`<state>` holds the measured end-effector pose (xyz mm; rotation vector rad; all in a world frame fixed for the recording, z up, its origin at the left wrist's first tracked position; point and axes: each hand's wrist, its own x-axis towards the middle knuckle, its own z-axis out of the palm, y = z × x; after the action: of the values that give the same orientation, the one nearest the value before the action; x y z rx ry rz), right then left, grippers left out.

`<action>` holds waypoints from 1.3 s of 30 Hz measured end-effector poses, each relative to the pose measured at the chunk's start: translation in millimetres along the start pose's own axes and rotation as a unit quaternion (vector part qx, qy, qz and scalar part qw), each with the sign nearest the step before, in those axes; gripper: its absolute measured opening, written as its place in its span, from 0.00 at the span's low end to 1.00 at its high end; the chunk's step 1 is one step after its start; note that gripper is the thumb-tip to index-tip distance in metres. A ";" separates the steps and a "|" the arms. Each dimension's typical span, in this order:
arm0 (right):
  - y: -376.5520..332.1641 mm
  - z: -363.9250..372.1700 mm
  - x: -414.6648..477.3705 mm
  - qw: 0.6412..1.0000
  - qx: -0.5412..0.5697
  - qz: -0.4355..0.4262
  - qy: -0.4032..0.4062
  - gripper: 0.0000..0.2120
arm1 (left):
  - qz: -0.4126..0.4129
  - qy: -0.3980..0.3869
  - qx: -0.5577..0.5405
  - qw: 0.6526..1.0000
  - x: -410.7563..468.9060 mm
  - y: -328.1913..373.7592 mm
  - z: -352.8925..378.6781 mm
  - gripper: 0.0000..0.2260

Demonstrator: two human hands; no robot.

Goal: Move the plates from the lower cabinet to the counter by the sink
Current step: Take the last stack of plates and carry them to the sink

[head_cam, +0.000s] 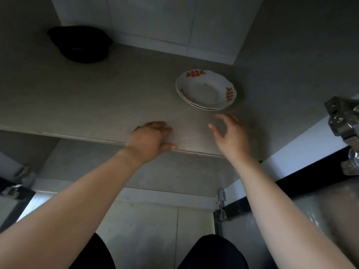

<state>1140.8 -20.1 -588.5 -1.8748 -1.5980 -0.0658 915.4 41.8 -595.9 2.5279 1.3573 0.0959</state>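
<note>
While the plates (206,90) lie stacked and untouched on the cabinet shelf (77,98), toward its right rear corner, no part of their move can be counted as done. Lifting them out and carrying them to the worktop by the sink, which is not in view, is judged to be left. At least two rims are seen; the exact count cannot be told. The right hand (229,133) is stretched toward the stack, just short of its near rim. Its grip is released, fingers spread and lightly bent, with nothing held, though it is blurred. The left hand (149,138) is laid flat on the shelf's front edge, its grip likewise released. A black pot (81,43) is seen at the far left.
</note>
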 end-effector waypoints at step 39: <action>16.0 18.4 23.3 0.989 -0.027 -0.144 -0.035 0.09 | -0.011 0.020 -0.045 0.999 -1.0 -1.4 1.6 0.29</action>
<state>1154.1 8.8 -599.6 -1.6892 -1.9249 -0.1720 913.9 41.4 -597.8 2.4479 1.3642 0.2004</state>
